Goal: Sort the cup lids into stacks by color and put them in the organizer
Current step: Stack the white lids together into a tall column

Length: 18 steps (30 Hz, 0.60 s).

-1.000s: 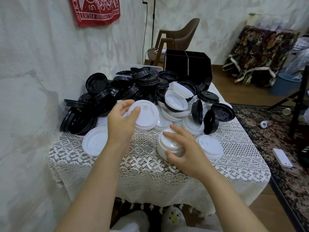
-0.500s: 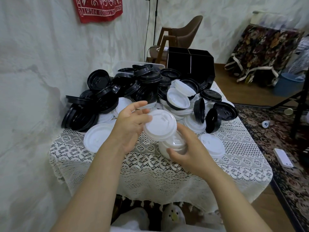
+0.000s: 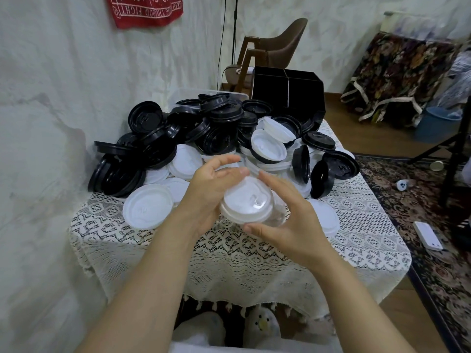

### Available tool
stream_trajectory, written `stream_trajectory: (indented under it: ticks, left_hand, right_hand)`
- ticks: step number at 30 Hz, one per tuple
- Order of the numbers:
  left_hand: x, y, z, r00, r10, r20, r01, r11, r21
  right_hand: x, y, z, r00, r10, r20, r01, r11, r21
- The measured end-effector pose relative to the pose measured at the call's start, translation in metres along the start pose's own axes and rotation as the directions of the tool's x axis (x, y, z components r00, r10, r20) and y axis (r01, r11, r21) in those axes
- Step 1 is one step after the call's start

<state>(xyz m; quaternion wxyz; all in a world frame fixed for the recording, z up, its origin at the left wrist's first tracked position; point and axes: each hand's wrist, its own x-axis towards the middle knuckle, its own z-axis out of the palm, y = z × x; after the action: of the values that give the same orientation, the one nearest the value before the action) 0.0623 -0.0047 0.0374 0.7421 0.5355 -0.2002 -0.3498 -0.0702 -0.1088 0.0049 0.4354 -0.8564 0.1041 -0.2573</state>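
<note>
A short stack of white lids (image 3: 246, 203) is held just above the lace-covered table (image 3: 254, 253), near its front. My right hand (image 3: 290, 217) grips the stack from the right, thumb at the near side and fingers round the far side. My left hand (image 3: 209, 192) lies against the stack's left side, its thumb pressing on the top lid's far rim and one finger lifted clear. A heap of black lids (image 3: 178, 138) mixed with white lids (image 3: 267, 149) fills the back of the table. The black organizer (image 3: 288, 90) stands at the far edge.
One loose white lid (image 3: 147, 206) lies left of my hands and another (image 3: 328, 220) lies to the right. A clear plastic bin (image 3: 209, 94) sits behind the heap by the wall. A chair (image 3: 275, 49) stands beyond the table, and a phone (image 3: 428, 235) lies on the carpet.
My left hand carried a white lid from the heap over to the stack in my right hand and set it on top. The stack has risen slightly off the table.
</note>
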Motion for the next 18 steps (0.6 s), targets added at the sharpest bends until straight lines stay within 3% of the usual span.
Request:
stream_trajectory:
  ticks: [4,7,9,11,18]
  left_hand:
    - [-0.004,-0.002,-0.001,0.994,-0.004,0.113,0.013,0.997,-0.079]
    - [-0.009,-0.006,-0.003,0.976,0.055,0.211,-0.102,0.971,0.216]
    - [-0.016,-0.008,0.004,0.967,0.1,0.233,-0.197,0.874,0.444]
    - [-0.018,-0.009,0.009,0.966,0.151,0.209,-0.245,0.788,0.565]
    - [-0.012,-0.01,0.0,0.967,0.186,0.172,-0.254,0.697,0.671]
  right_hand:
    - [0.001,-0.001,0.007,0.976,0.036,-0.217,-0.044,0.999,-0.032]
    - [0.003,-0.002,0.008,0.951,0.074,-0.299,-0.102,0.992,-0.077]
    - [0.003,-0.003,0.008,0.954,0.068,-0.293,-0.102,0.99,-0.1]
    - [0.002,-0.002,0.009,0.96,0.046,-0.276,-0.08,0.99,-0.115]
    - [-0.006,0.009,-0.011,0.991,0.027,-0.132,-0.042,0.992,-0.115]
